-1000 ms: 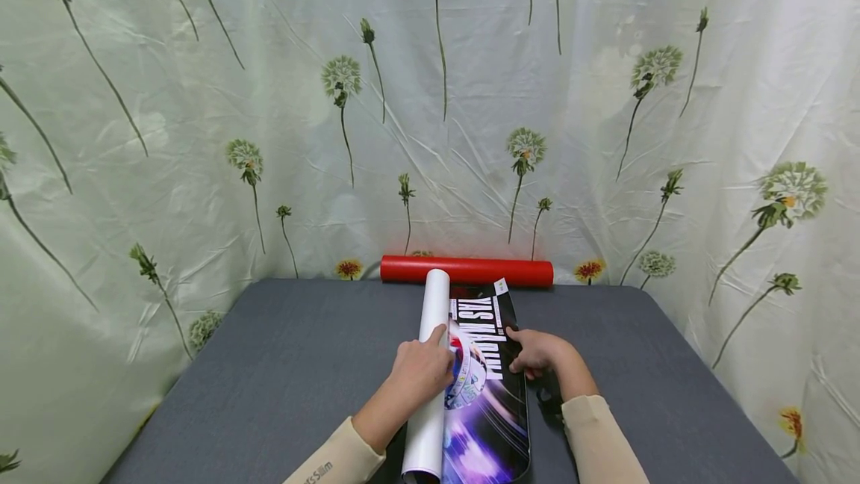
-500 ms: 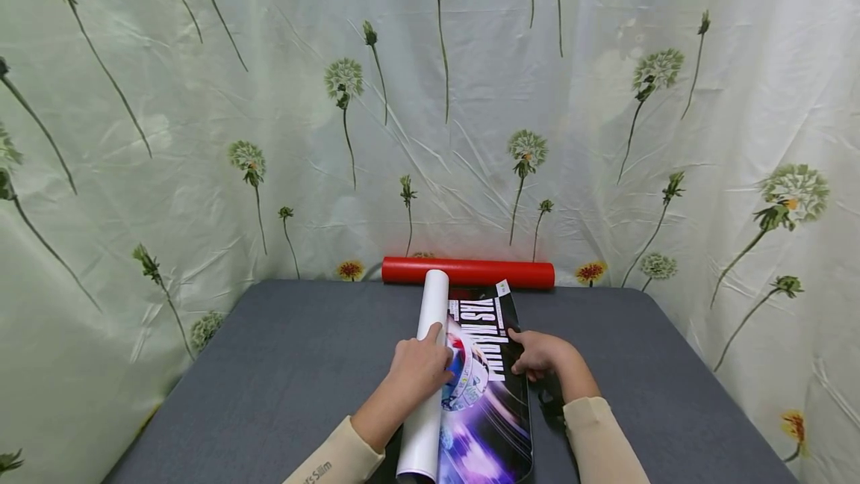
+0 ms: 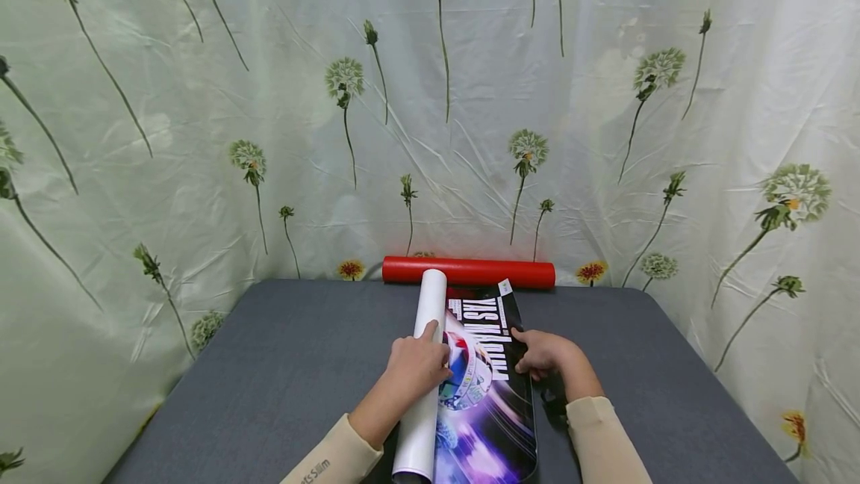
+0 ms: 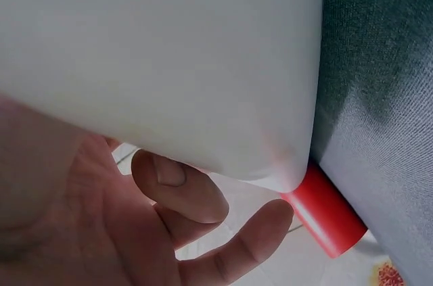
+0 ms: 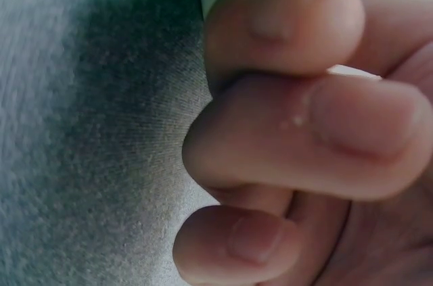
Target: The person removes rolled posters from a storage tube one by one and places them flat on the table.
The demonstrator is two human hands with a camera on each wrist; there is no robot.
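A poster [image 3: 480, 424] lies partly unrolled, its glossy print in black, purple and white lettering face up. Its left part is still a white roll [image 3: 419, 424], which stretches from the near side toward the back. My left hand [image 3: 418, 364] holds this roll at about mid-length, index finger pointing forward along it. In the left wrist view, bent fingers [image 4: 183, 191] sit close by the roll's white surface. At the poster's right edge my right hand [image 3: 547, 355] pinches the sheet, thumb over the print. The right wrist view shows its other fingers [image 5: 298, 130] curled in.
A red tube [image 3: 469, 272] lies crosswise at the back of the grey table [image 3: 302, 364], just beyond the poster's far end. A flower-patterned curtain [image 3: 302, 95] hangs behind and at both sides. Something dark [image 3: 554, 402] shows beneath my right wrist.
The white roll and my left hand have shifted slightly left, and a little more print shows. My right hand has moved slightly right with the poster's edge.
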